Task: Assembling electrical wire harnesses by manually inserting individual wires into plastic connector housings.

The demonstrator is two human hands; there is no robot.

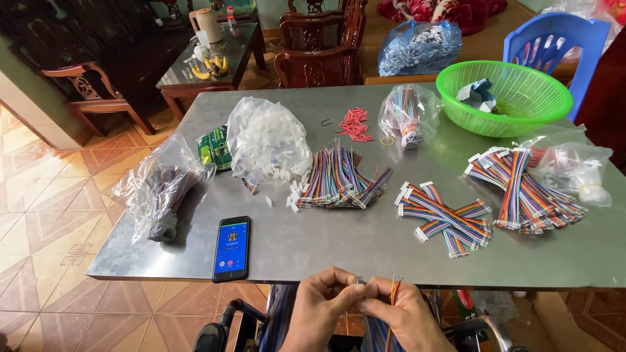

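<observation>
Both hands meet just below the near edge of the metal surface (pixel 365 257), held close so the fingertips can work together. The left hand (pixel 319 306) is closed, pinching a small pale connector (pixel 359 280); the right hand (pixel 407 316) is closed around a thin bundle of coloured wires (pixel 393 293), their tips standing upright towards the connector. Ahead of the hands lie flat rainbow ribbon cables (pixel 450 218), and ahead to the left loose wire leads (pixel 342 179) beside a bag of white connectors (pixel 267 140), all within reach. A phone (pixel 231 248) lies left of the hands.
</observation>
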